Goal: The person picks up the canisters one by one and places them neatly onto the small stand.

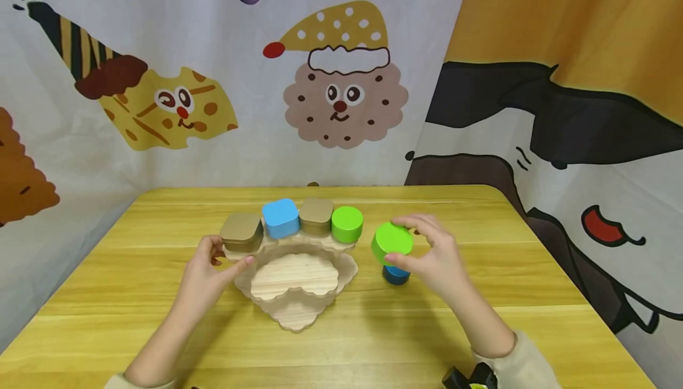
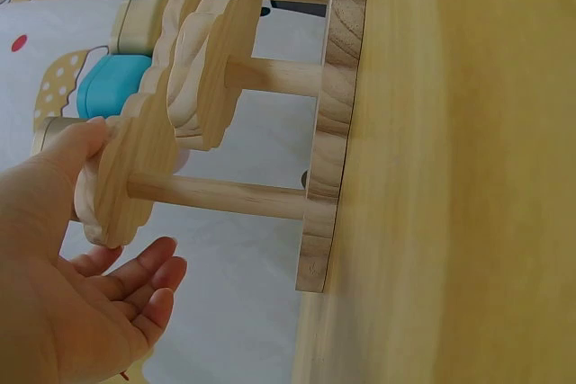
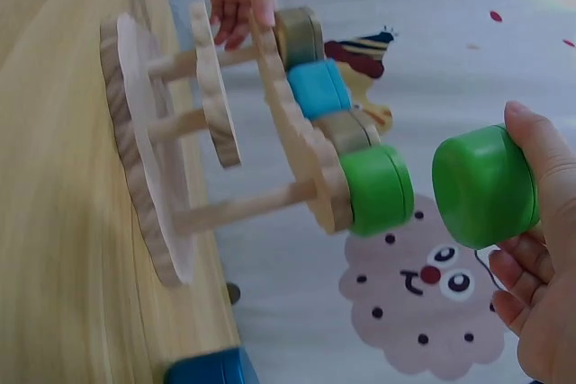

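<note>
A tiered wooden stand [image 1: 296, 313] rises on posts from a thick base. My left hand [image 2: 54, 249] grips the left end of its upper shelf [image 2: 121, 168], thumb on top and fingers below. Along that shelf sit a gold square tin [image 1: 242, 232], a light-blue square tin [image 1: 281, 219], another gold tin [image 1: 316, 216] and a green round tin [image 1: 347, 225]. Right of the stand, my right hand [image 1: 436, 254] holds a second green round tin [image 3: 486, 186] between thumb and fingers, raised above the table and apart from the shelf.
A dark-blue round tin [image 1: 396, 276] stands on the wooden table [image 1: 480, 318], partly behind the held green tin in the head view. A lower scalloped shelf [image 1: 295, 276] sits between the stand's upper shelf and base. A printed curtain [image 1: 213, 163] hangs behind the table.
</note>
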Demonstrator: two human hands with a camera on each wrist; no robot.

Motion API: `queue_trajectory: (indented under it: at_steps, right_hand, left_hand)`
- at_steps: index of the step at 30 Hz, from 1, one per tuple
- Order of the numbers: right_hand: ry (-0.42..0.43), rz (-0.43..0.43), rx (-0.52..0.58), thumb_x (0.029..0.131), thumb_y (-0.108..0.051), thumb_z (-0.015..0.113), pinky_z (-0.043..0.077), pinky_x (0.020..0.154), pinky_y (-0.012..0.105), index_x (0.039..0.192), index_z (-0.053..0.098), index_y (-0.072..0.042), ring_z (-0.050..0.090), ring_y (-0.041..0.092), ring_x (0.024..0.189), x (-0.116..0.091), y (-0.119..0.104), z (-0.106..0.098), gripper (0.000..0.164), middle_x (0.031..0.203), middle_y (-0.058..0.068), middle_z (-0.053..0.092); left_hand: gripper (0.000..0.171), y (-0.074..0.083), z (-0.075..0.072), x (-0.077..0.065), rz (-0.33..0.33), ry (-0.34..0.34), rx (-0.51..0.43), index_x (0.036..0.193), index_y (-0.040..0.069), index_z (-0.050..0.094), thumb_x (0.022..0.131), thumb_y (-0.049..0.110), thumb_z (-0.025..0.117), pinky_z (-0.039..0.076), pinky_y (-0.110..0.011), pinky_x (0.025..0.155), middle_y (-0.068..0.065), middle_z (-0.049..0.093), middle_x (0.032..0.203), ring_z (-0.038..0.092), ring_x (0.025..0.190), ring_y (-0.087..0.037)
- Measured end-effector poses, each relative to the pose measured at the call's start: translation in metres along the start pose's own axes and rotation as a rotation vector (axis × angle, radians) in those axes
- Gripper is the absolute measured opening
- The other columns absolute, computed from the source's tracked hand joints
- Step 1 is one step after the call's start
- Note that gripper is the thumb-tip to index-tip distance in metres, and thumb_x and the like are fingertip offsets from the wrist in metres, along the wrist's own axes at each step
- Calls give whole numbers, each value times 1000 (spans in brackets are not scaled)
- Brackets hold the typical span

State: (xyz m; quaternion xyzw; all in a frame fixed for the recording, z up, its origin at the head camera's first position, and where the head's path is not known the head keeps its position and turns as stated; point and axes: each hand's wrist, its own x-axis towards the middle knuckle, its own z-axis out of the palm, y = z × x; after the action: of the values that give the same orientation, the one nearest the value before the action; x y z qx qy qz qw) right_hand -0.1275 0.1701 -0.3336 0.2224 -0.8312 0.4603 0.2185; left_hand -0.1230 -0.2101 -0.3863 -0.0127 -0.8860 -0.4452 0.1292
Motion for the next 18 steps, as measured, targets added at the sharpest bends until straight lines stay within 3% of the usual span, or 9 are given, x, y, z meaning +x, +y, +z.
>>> queue_trajectory:
  at_steps: [10, 18]
  right_hand:
    - [-87, 6, 93, 64, -21, 90, 44, 90, 39, 114, 68, -13, 53, 14, 107, -1, -24, 27, 55, 112, -6, 62]
    - [-128, -77, 133, 61, -22, 91, 43, 94, 41, 113, 67, -10, 53, 14, 108, -2, -40, 48, 58, 113, -8, 63]
  left_hand:
    - [65, -1, 0, -1, -9, -1, -4, 120, -3, 44, 82, 40, 75, 37, -37, 84, -14, 55, 106, 48, 99, -25]
    - [65, 0, 0, -1, -13, -3, -5, 120, -3, 44, 82, 41, 75, 37, -38, 85, -14, 56, 107, 48, 99, -24]
